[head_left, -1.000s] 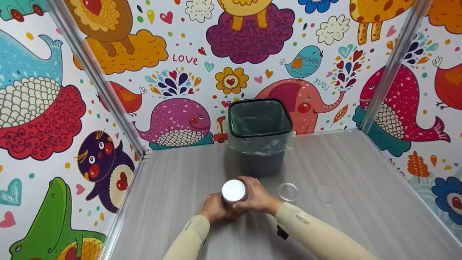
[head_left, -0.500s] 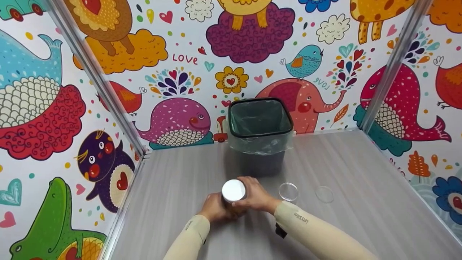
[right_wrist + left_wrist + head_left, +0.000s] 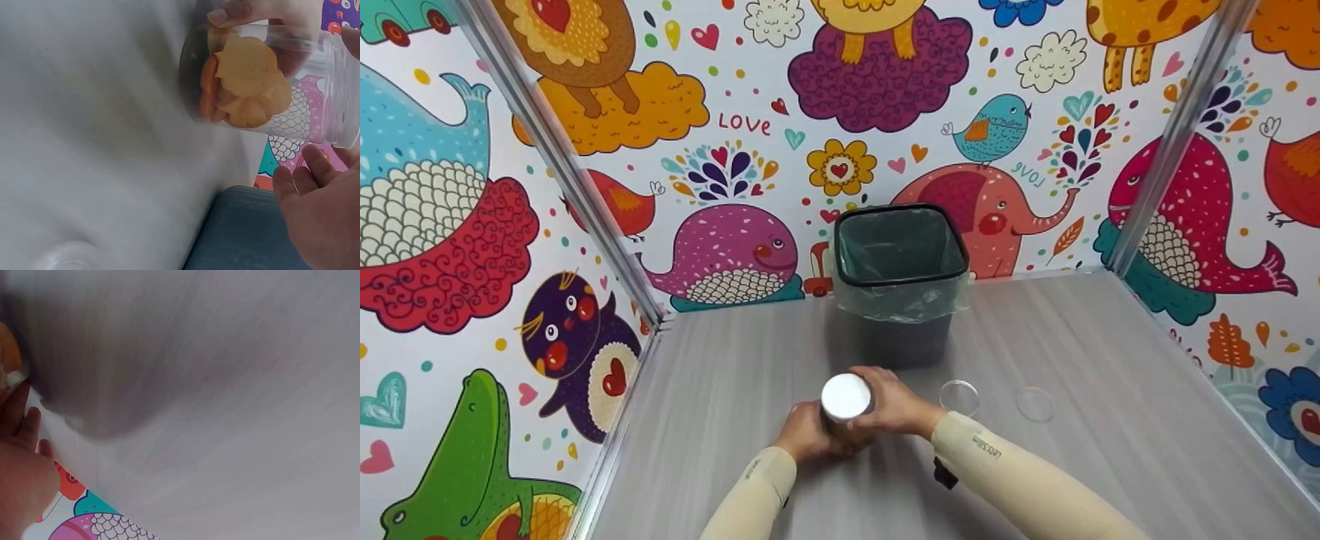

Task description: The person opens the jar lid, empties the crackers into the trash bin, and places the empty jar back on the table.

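A clear jar (image 3: 308,125) with a round white top (image 3: 846,397) stands upright between my hands. Several yellow-orange, scalloped pieces that look like biscuits (image 3: 247,70) lie at its bottom. My left hand (image 3: 806,433) grips the jar's body from the left, its thumb showing across the side in the right wrist view. Around the top, my right hand (image 3: 896,406) holds on from the right, fingers at the far side and thumb at the near side. In the left wrist view, only part of a hand (image 3: 25,475) and the jar's edge show.
Behind the jar stands a dark bin (image 3: 904,341) with a clear liner folded over its rim. Two thin transparent rings or discs (image 3: 959,398) lie on the grey table (image 3: 720,375), right of my right hand. Patterned walls with metal posts enclose the back and sides.
My right hand and forearm have shifted very slightly left around the white top. The jar and my left hand stay in place.
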`<state>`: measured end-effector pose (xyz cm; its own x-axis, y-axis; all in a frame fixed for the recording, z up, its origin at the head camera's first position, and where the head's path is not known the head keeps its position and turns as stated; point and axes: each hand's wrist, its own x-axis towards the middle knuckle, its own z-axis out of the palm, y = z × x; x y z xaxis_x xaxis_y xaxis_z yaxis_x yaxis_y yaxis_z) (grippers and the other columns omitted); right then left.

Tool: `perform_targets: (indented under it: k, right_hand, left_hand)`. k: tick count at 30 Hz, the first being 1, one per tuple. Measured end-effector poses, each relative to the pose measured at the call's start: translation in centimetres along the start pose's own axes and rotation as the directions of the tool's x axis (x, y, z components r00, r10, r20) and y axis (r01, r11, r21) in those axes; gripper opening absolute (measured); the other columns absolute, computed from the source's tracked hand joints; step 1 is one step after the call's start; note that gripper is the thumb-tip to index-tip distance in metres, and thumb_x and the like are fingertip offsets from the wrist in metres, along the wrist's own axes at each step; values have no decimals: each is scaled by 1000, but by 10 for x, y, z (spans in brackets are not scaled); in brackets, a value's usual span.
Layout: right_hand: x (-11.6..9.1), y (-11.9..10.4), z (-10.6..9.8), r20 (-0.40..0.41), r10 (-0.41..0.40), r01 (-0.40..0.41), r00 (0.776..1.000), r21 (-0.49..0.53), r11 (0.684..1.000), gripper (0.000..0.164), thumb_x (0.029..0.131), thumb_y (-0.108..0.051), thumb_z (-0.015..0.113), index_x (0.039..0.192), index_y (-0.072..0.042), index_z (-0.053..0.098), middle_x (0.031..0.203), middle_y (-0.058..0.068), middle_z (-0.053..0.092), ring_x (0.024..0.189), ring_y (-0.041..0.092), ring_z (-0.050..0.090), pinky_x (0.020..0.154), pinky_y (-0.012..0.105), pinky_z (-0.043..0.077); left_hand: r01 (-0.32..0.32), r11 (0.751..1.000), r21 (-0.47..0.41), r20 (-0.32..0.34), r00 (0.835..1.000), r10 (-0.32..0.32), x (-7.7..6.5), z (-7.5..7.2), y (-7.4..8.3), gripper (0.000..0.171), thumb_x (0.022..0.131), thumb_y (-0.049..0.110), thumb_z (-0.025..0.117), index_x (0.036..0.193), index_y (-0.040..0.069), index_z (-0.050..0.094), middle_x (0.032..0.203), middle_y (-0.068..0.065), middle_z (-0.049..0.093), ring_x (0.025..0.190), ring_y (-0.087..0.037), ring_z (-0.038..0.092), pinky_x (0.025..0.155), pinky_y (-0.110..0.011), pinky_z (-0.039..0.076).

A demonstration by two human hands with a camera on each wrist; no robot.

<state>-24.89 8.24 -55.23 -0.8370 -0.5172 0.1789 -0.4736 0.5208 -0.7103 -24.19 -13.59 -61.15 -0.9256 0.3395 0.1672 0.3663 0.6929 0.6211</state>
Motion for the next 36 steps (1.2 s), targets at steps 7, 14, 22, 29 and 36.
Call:
perform_targets:
  k: [7,14,22,29,36]
  right_hand:
    - [-10,0,17,-158,11,-7,987,27,1000,95,68,-41,89,141,-1,44,133,19,51,123,36,47,101,53,41]
    - [-11,-3,24,-226,37,-27,973,47,999,91,69,-43,89,138,-1,48,131,18,53,124,37,48,102,53,40]
    - [-1,-1,7,-105,-27,25,994,-22,999,83,68,-35,88,136,-2,53,131,16,54,121,35,48,101,52,41]
    - [3,-3,-3,-7,-15,15,1000,-46,999,85,70,-35,87,139,-3,51,135,15,53,124,34,48,102,51,40]
    - [-2,-4,1,-51,-12,10,999,-46,999,90,69,-36,87,141,-2,46,136,17,50,125,35,46,103,51,40]
  left_hand:
    - [-1,1000,1,-1,1000,1,-1,0,-1,77,53,38,95,117,5,69,107,-2,73,102,-17,66,95,-40,50]
    - [23,1000,-20,-1,1000,-23,-1,-2,1,71,53,35,95,114,8,70,104,1,73,98,-15,66,93,-40,51]
    - [7,1000,9,3,1000,-8,-2,-4,5,75,53,38,95,115,4,69,103,-3,73,98,-18,67,92,-40,52]
    - [20,1000,21,11,1000,-20,-1,-4,7,80,53,42,95,117,2,68,105,-5,73,101,-20,67,95,-39,50]
    - [42,999,1,21,999,-42,-2,-3,5,81,53,40,96,119,4,68,109,-4,72,104,-21,66,97,-42,49]
